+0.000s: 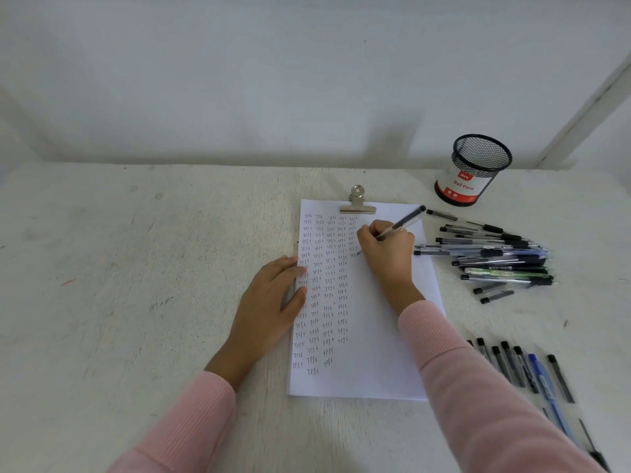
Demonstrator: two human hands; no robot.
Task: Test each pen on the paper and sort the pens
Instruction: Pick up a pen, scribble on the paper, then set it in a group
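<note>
A white sheet of paper [379, 336] lies on the table under a metal clip [357, 203], filled with columns of the handwritten word "test". My right hand [386, 249] grips a clear pen with a black cap end [404, 221], its tip touching the paper at the fifth column. My left hand [273, 302] rests flat on the paper's left edge, fingers straight. A heap of several pens [491, 256] lies right of the paper. A second row of several pens [522, 367] lies at the lower right, partly hidden by my right sleeve.
A black mesh pen cup [473, 170] with a red and white "Ball Pens" label stands at the back right. The white table [136, 285] meets a pale wall behind. A white slanted post [587, 110] rises at the far right.
</note>
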